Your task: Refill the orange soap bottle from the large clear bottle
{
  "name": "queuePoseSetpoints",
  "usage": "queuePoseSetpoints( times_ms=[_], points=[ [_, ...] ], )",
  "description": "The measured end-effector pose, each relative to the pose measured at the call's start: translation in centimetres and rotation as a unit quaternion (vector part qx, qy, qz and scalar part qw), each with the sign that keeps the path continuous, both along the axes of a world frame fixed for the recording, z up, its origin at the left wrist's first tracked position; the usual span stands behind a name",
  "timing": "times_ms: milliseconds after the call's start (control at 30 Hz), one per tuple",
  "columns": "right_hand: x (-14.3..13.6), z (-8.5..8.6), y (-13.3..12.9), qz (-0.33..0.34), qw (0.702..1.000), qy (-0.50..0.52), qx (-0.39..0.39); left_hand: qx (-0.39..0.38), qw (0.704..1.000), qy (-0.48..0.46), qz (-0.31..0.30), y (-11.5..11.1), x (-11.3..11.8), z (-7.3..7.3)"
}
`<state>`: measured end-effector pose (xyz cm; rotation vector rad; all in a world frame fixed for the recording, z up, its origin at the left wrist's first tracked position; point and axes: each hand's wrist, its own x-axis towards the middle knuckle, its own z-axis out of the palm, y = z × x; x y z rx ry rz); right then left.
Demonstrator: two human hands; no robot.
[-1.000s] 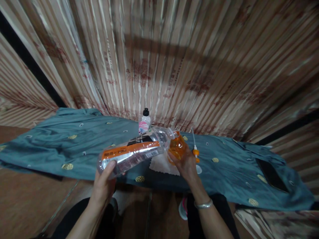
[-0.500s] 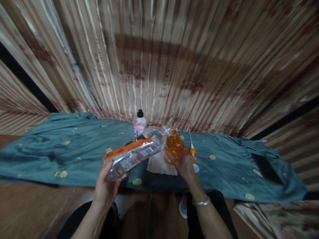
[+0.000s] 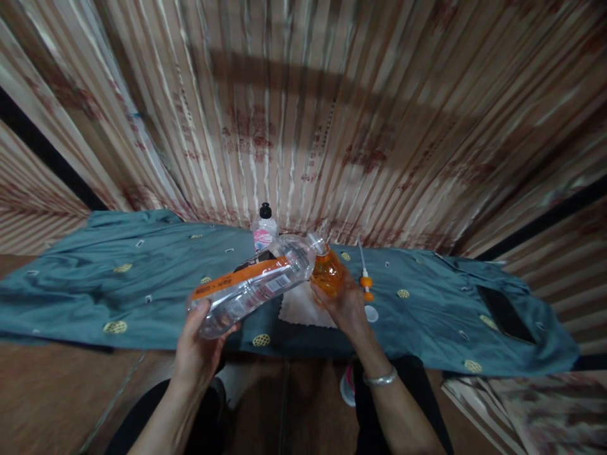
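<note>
My left hand (image 3: 202,341) is wrapped round the base of a large clear plastic bottle (image 3: 251,287) with an orange label. This bottle is tilted, its neck up and to the right, with the mouth at the opening of a small orange see-through bottle (image 3: 327,272). Fingers of my right hand (image 3: 344,306) close around the orange bottle. Whether liquid flows between the two I cannot tell. To the right lies an orange and white pump top (image 3: 365,284) with a long tube, and near it a white round disc (image 3: 371,313).
A clear bottle with a black cap and pink label (image 3: 264,230) stands behind. Under my hands lies a white cloth (image 3: 303,308) on the green patterned cover (image 3: 161,272). A dark phone (image 3: 506,314) rests at the right. A striped curtain (image 3: 303,126) hangs behind.
The mouth of the clear bottle has come closer over the orange bottle's opening. Both hands keep their hold, and the whole view has shifted slightly.
</note>
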<state>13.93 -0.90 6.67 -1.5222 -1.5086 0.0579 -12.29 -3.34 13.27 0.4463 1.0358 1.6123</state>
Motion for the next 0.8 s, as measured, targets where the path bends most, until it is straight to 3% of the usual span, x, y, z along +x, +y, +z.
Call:
queuePoseSetpoints(
  times_ms=[500,800],
  points=[
    [-0.8,-0.2,-0.4,-0.012,1.000,-0.008,-0.001,0.082,0.994,0.078,-0.016,-1.2,-1.5,0.1],
    [-0.6,-0.3,-0.6,0.000,1.000,-0.022,0.012,0.103,0.990,0.094,-0.005,-1.6,-1.2,0.0]
  ],
)
